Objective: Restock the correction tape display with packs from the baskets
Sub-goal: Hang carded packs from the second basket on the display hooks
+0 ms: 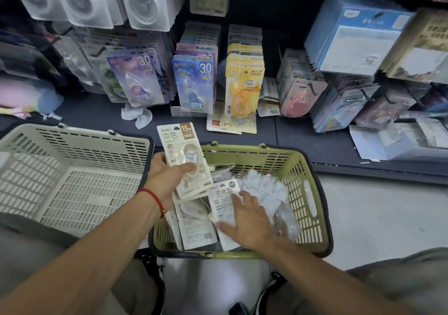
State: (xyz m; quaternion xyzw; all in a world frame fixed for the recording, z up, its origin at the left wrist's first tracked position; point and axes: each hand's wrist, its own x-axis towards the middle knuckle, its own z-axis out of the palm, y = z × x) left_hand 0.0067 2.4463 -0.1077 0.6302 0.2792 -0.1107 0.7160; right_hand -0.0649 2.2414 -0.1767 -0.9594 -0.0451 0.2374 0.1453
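My left hand (169, 176) holds a small stack of cream correction tape packs (180, 149) marked 15M, thumb across the front, above the green basket's (312, 193) left side. My right hand (247, 217) lies with spread fingers on another cream pack (221, 199) inside that basket, among several more packs and clear wrappers (264, 188). Behind the baskets, the display shelf carries rows of hanging packs: purple (138, 79), blue (194, 82) and yellow (243, 84).
A cream basket (72, 159) stands to the left of the green one, showing only its bare slatted floor. A crumpled white paper (137, 116) and loose packs (230, 123) lie on the dark shelf. Boxes (351, 31) crowd the right. My knees frame the floor below.
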